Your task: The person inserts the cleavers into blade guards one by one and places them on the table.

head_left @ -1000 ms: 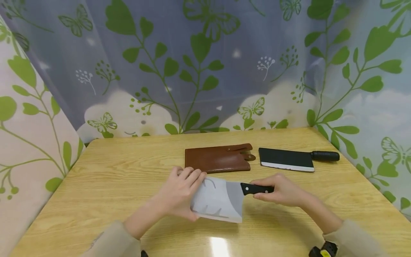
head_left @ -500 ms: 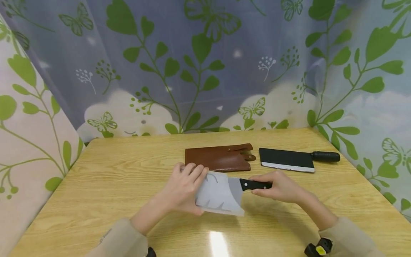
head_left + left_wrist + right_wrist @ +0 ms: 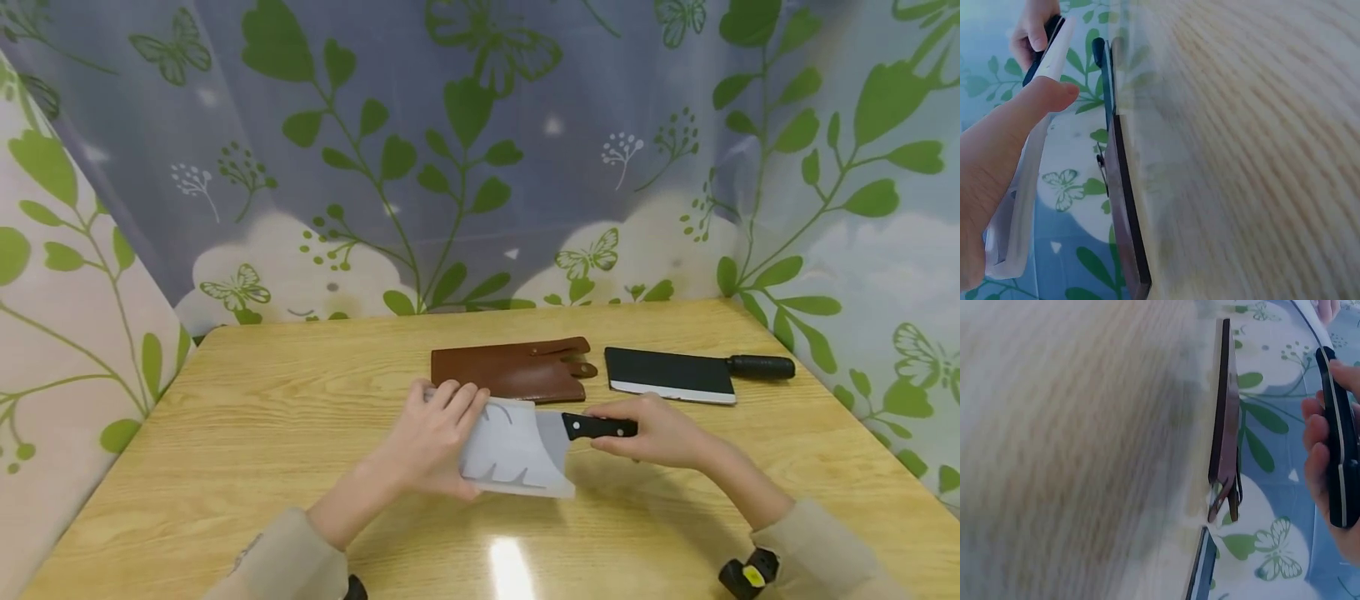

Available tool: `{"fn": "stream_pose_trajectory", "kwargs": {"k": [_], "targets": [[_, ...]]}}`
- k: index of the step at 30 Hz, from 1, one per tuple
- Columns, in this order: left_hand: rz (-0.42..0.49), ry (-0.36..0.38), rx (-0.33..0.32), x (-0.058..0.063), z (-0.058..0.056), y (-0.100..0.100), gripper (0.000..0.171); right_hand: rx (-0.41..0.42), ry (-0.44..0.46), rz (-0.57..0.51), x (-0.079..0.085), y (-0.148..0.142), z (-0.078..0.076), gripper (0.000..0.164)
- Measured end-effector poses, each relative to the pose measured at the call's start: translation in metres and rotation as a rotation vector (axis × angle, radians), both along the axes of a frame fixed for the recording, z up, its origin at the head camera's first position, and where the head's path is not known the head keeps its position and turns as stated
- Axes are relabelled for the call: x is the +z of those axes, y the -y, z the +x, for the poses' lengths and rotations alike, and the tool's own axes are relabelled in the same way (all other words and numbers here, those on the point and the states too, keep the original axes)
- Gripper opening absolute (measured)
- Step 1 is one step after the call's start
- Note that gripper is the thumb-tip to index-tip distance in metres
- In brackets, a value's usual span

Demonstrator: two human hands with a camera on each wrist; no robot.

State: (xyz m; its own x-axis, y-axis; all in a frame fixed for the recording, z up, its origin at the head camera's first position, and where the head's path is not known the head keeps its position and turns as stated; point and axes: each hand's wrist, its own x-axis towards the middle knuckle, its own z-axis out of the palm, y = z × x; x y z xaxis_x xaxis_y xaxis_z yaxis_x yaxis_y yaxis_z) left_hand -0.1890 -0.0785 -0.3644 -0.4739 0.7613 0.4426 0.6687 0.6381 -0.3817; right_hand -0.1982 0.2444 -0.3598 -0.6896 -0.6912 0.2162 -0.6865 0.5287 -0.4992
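Observation:
A cleaver with a riveted black handle point(image 3: 588, 427) is held over the middle of the table by both hands. Most of its blade lies inside a whitish blade cover point(image 3: 510, 450); a strip of bare steel point(image 3: 553, 435) shows between cover and handle. My left hand point(image 3: 437, 442) grips the cover's left end, thumb along the lower edge and fingers over the top. Around the handle curl the fingers of my right hand point(image 3: 654, 429). In the left wrist view the cover point(image 3: 1017, 219) is seen edge-on, raised above the tabletop.
Behind the hands lies a brown leather sheath point(image 3: 502, 373) with strap tabs. Right of it rests a second cleaver point(image 3: 667, 371), black-bladed with a pale edge, handle pointing right. A patterned curtain point(image 3: 480, 167) hangs behind the wooden table point(image 3: 300, 375).
Both hands and the covered cleaver have shifted slightly up the view, away from the person, mostly in the first half second. The cover has edged a little rightward. The grips are the same.

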Motion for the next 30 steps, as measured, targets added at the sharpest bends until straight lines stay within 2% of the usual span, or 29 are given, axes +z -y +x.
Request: {"fn": "stream_pose_trajectory", "kwargs": {"k": [6, 9, 14, 20, 26, 30], "targets": [[-0.003, 0.003, 0.035, -0.005, 0.001, -0.007, 0.105, 0.017, -0.306, 0.093, -0.003, -0.006, -0.004, 0.038], [-0.025, 0.014, 0.061, -0.006, 0.002, -0.010, 0.106, -0.005, -0.362, 0.118, -0.005, -0.010, -0.004, 0.039], [-0.013, 0.022, 0.080, -0.009, 0.004, -0.016, 0.106, -0.066, -0.345, 0.082, -0.008, -0.015, 0.003, 0.040], [0.022, 0.046, 0.062, -0.006, 0.001, -0.022, 0.105, -0.054, -0.296, -0.027, -0.008, -0.028, 0.002, 0.039], [-0.041, 0.076, 0.079, -0.005, 0.001, -0.021, 0.109, -0.022, -0.316, -0.044, -0.011, -0.057, 0.003, 0.040], [-0.093, 0.125, 0.072, -0.007, 0.000, -0.022, 0.110, 0.014, -0.309, -0.066, -0.013, -0.074, 0.005, 0.042]]}}
